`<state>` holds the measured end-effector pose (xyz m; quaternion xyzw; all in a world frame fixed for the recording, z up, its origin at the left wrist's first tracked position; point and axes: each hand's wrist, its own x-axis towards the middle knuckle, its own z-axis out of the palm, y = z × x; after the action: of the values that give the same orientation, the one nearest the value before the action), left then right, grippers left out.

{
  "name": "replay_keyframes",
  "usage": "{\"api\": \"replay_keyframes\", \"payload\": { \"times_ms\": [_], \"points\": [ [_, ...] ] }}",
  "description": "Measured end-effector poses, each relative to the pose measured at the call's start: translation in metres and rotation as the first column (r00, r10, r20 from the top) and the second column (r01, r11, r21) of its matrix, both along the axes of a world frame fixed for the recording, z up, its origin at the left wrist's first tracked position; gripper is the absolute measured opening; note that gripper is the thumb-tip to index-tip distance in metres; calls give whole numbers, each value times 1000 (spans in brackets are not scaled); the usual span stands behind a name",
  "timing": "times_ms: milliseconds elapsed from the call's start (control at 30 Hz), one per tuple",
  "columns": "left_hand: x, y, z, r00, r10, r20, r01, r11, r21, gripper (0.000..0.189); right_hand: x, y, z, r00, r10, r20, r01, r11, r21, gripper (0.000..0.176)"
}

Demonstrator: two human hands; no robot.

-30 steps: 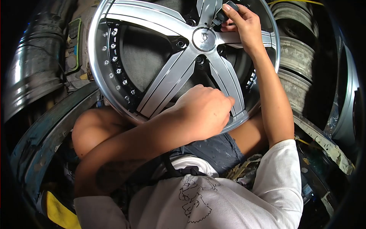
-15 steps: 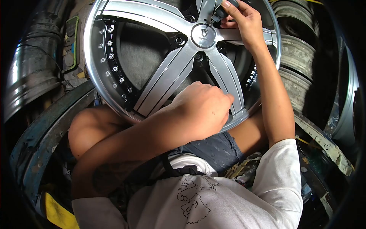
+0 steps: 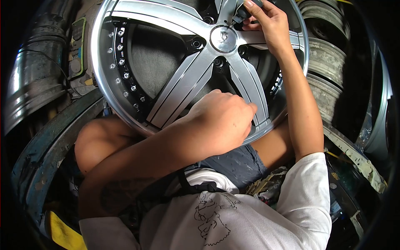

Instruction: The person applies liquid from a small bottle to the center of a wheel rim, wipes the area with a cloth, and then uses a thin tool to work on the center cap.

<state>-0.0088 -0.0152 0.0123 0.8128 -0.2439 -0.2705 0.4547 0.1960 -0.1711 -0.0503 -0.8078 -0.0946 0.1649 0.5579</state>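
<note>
A silver and black alloy wheel rim (image 3: 183, 89) with polished spokes faces up in front of me, its lower edge over my lap. My right hand (image 3: 271, 21) is closed around a small black tool (image 3: 240, 16), its thin tip at the upper right edge of the round center cap (image 3: 223, 38). The tool's upper part is cut off by the frame edge and partly covered by fingers. My left hand (image 3: 225, 118) is curled into a fist over the rim's lower spokes, knuckles up. Its fingertips are hidden, so whatever it grips cannot be seen.
Bare metal wheel barrels (image 3: 323, 58) are stacked at the right, and a shiny one (image 3: 37, 71) stands at the left. A green-edged tray (image 3: 77, 50) lies beside the rim. Curved metal pieces (image 3: 46, 146) flank my knees. A yellow cloth-like item (image 3: 64, 231) is at lower left.
Almost nothing differs. The rim and my right hand appear very slightly shifted to the right, with the tool tip still at the center cap's edge.
</note>
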Motion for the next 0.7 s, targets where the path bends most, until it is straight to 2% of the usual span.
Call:
{"api": "replay_keyframes", "payload": {
  "times_ms": [300, 400, 500, 600, 700],
  "points": [
    [0, 1, 0, 1000, -10, 11, 10, 1000, 9, 18, -2, 2, 2, 1000, -31, 1, 31, 999, 9, 19],
    [-1, 0, -1, 1000, -2, 29, 2, 1000, -2, 18, -4, -2, 3, 1000, 25, 16, -24, 1000, -3, 36],
    [-1, 0, -2, 999, 4, 37, -4, 1000, -19, 18, -6, 0, 4, 999, 25, 33, -25, 1000, -17, 35],
    [-1, -1, -3, 999, 7, 41, -7, 1000, -11, 18, 0, -1, 1, 1000, -13, -26, 13, 1000, 8, 18],
    [0, 0, -2, 999, 6, 42, -6, 1000, -8, 17, -1, 0, 4, 1000, -19, -24, 19, 1000, -4, 17]
  ]
}}
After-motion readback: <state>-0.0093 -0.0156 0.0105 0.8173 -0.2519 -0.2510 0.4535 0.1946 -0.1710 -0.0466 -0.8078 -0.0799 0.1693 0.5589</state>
